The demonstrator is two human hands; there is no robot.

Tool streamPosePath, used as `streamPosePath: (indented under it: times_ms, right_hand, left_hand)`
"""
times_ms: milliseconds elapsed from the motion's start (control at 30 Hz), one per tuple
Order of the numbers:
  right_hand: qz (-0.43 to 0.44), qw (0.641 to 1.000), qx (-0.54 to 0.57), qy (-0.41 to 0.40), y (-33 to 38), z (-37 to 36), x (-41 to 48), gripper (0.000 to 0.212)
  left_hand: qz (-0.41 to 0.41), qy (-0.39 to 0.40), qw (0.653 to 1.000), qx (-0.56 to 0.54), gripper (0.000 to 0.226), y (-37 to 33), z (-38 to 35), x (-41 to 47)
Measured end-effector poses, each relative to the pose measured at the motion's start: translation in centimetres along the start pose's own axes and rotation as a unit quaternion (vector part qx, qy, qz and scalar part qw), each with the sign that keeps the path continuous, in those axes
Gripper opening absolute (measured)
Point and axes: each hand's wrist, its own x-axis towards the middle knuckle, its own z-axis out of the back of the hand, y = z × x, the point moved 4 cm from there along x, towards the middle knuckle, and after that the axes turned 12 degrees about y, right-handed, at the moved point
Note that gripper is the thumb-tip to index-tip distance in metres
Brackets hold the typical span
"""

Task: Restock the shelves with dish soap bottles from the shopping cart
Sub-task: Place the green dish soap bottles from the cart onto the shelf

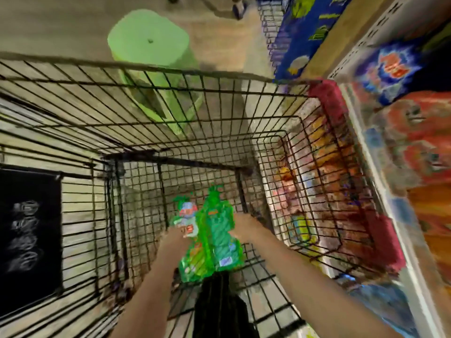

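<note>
Green dish soap bottles (212,242), smeared, lower centre, apparently between left hand (174,234) and right hand (244,226); finger state indiscernible.

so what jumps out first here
The bright green bottles sit low in the middle of the wire cart. The left hand and right hand are at either side of them, though blur hides any grip. Beyond the cart stands a pale green stool, and colourful packs line the right edge.
</note>
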Motion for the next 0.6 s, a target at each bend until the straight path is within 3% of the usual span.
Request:
streamPosePath:
  times_ms: [133,233,333,433,600]
  right_hand:
    - [0.001,0.999,0.050,-0.013,-1.0,-1.0,3.9,0.052]
    - [0.022,0.992,0.119,-0.031,-1.1,-1.6,5.5,0.057]
    - [0.032,0.967,0.249,-0.038,-1.4,-2.0,6.5,0.056]
    - [0.046,0.933,0.356,-0.024,-1.8,-2.3,7.2,0.065]
    - [0.036,0.911,0.411,0.000,-2.0,-1.9,7.2,0.065]
  left_hand:
    - [0.040,0.030,0.993,-0.103,0.050,1.5,-0.6,2.3]
    - [0.041,0.019,0.966,-0.253,0.032,3.1,-0.6,4.4]
    - [0.018,0.052,0.952,-0.300,0.041,3.6,-0.7,5.6]
    - [0.006,0.068,0.951,-0.300,0.031,4.2,-0.8,6.4]
    - [0.000,0.095,0.949,-0.300,0.038,4.4,-0.8,7.2]
